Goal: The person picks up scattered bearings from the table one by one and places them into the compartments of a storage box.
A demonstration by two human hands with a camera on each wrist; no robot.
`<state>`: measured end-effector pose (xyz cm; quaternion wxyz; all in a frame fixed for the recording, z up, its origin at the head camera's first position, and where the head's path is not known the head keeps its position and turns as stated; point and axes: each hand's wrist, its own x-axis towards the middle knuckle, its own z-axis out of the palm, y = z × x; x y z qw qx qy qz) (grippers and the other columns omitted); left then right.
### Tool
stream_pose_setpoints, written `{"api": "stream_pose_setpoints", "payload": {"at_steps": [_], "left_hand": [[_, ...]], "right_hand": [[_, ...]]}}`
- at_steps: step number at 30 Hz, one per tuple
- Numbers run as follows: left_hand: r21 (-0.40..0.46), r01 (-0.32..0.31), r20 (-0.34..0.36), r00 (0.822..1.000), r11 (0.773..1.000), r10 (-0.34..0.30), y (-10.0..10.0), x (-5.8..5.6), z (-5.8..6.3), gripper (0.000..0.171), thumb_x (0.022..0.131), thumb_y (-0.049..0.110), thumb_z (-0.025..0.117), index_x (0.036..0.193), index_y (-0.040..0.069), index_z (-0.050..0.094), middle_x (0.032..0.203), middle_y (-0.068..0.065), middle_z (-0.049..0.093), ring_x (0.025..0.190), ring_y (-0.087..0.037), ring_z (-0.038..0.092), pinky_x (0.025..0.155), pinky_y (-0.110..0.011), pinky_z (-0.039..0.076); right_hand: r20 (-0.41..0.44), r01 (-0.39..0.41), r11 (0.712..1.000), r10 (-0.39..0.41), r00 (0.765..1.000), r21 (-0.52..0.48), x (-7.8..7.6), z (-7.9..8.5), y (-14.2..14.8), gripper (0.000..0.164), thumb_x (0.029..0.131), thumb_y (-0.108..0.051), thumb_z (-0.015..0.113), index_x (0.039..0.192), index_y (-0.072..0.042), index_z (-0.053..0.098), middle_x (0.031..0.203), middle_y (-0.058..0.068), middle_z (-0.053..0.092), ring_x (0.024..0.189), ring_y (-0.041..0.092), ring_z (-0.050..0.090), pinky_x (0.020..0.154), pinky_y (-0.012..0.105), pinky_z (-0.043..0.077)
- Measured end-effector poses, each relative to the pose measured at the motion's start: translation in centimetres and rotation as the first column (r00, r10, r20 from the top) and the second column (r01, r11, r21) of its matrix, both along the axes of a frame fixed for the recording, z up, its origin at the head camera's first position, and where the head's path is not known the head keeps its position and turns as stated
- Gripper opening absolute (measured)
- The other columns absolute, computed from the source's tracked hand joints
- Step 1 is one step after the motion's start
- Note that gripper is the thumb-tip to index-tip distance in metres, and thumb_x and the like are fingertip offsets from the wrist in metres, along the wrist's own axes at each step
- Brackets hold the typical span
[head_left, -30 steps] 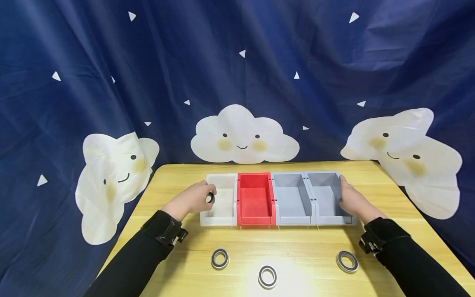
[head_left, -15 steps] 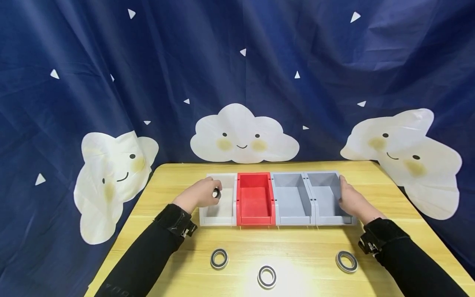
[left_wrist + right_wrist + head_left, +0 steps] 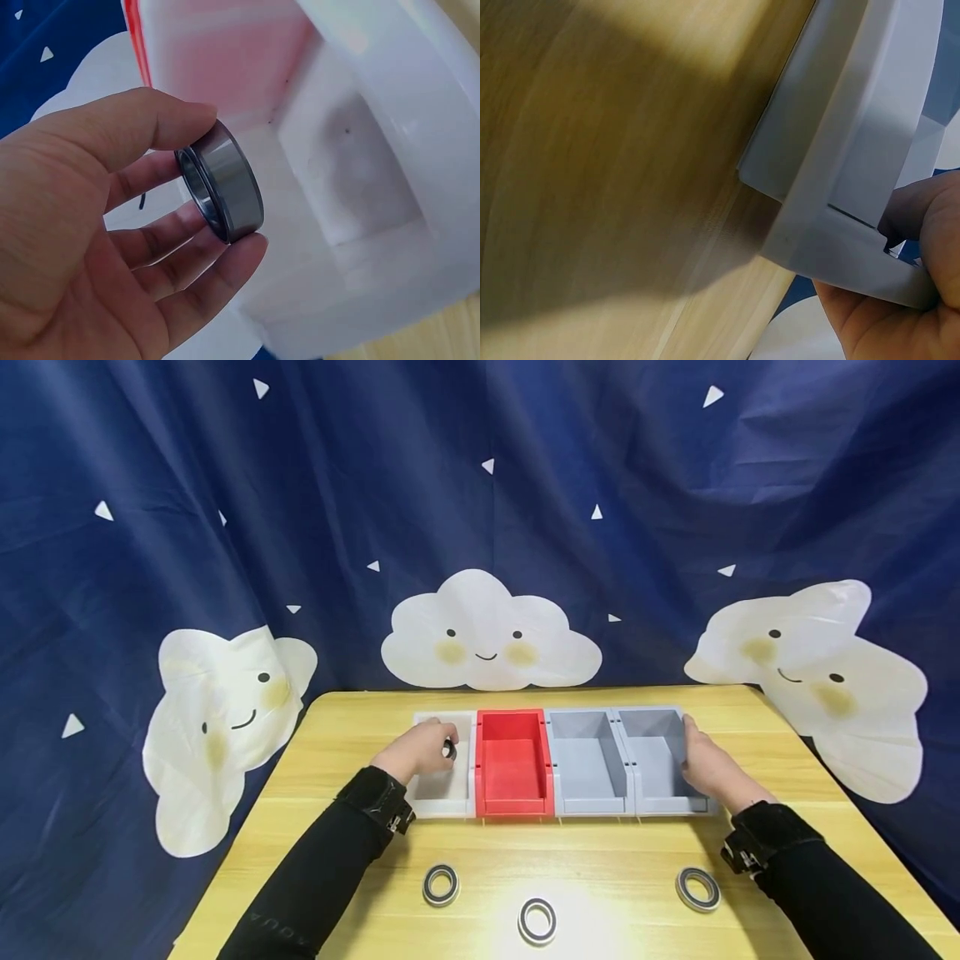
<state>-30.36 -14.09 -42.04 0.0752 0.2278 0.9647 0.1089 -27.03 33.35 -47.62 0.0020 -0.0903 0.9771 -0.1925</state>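
My left hand [image 3: 420, 750] pinches a ball bearing [image 3: 238, 180] between thumb and fingertips, holding it tilted on edge over the white bin [image 3: 442, 808]. The left wrist view shows its dark seal and shiny steel outer ring, with the bin's inside beyond it. At the other end of the row, my right hand [image 3: 712, 766] grips the outer side wall of the rightmost grey bin [image 3: 672, 807]. In the right wrist view, the thumb is on one side of that bin's wall and the fingers are on the other; part of the hand is cut off.
A red bin [image 3: 516, 807] and another grey bin [image 3: 595, 807] stand between the held ones, side by side. Three more bearings lie flat on the wooden table [image 3: 600, 852]: a left one [image 3: 428, 887], a middle one [image 3: 523, 927] and a right one [image 3: 682, 890]. A blue curtain [image 3: 450, 443] hangs behind.
My left hand has moved right with the bearing, from the white bin's left edge to farther over its inside. The right hand has stayed on the grey bin.
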Motion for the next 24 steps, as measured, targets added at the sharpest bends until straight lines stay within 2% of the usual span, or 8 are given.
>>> {"api": "stream_pose_setpoints", "payload": {"at_steps": [5, 12, 19, 24], "left_hand": [[0.023, -0.033, 0.021, 0.999, 0.999, 0.033, 0.3, -0.5, -1.3, 0.025, 0.081, 0.006, 0.074, 0.105, 0.008, 0.065, 0.1, -0.008, 0.058, 0.094, -0.021, 0.056, 0.09, -0.037, 0.049], [0.048, -0.099, 0.048, 0.994, 0.994, 0.097, 0.6, -0.8, -2.9, 0.027, 0.082, 0.007, 0.073, 0.108, 0.008, 0.066, 0.098, -0.008, 0.056, 0.089, -0.021, 0.055, 0.087, -0.038, 0.049], [0.044, -0.109, 0.036, 0.994, 0.993, 0.107, 0.8, -1.3, -4.1, 0.03, 0.079, 0.008, 0.077, 0.107, 0.006, 0.066, 0.097, -0.009, 0.058, 0.091, -0.022, 0.056, 0.087, -0.039, 0.05], [0.052, -0.11, 0.043, 0.993, 0.993, 0.108, 1.0, -1.9, -4.8, 0.027, 0.075, 0.005, 0.079, 0.097, 0.005, 0.065, 0.091, -0.007, 0.059, 0.089, -0.024, 0.057, 0.086, -0.041, 0.05]], "right_hand": [[-0.016, -0.003, 1.0, 0.003, 1.0, 0.002, 0.1, 0.0, -0.1, 0.085, 0.077, 0.012, 0.056, 0.142, 0.027, 0.004, 0.127, 0.056, 0.036, 0.116, 0.061, 0.047, 0.098, 0.066, 0.04], [0.001, 0.01, 1.0, -0.01, 1.0, 0.004, 0.0, 0.0, -0.2, 0.084, 0.079, 0.012, 0.056, 0.143, 0.026, 0.004, 0.131, 0.055, 0.033, 0.116, 0.06, 0.048, 0.096, 0.065, 0.042], [0.01, 0.021, 1.0, -0.021, 1.0, 0.015, 0.1, 0.1, -0.3, 0.084, 0.08, 0.011, 0.056, 0.144, 0.025, 0.004, 0.129, 0.054, 0.037, 0.115, 0.058, 0.049, 0.095, 0.064, 0.044], [0.0, 0.018, 1.0, -0.018, 1.0, 0.024, 0.0, -0.2, -0.2, 0.084, 0.08, 0.011, 0.057, 0.143, 0.026, 0.004, 0.128, 0.054, 0.037, 0.115, 0.059, 0.049, 0.096, 0.064, 0.043]]}}
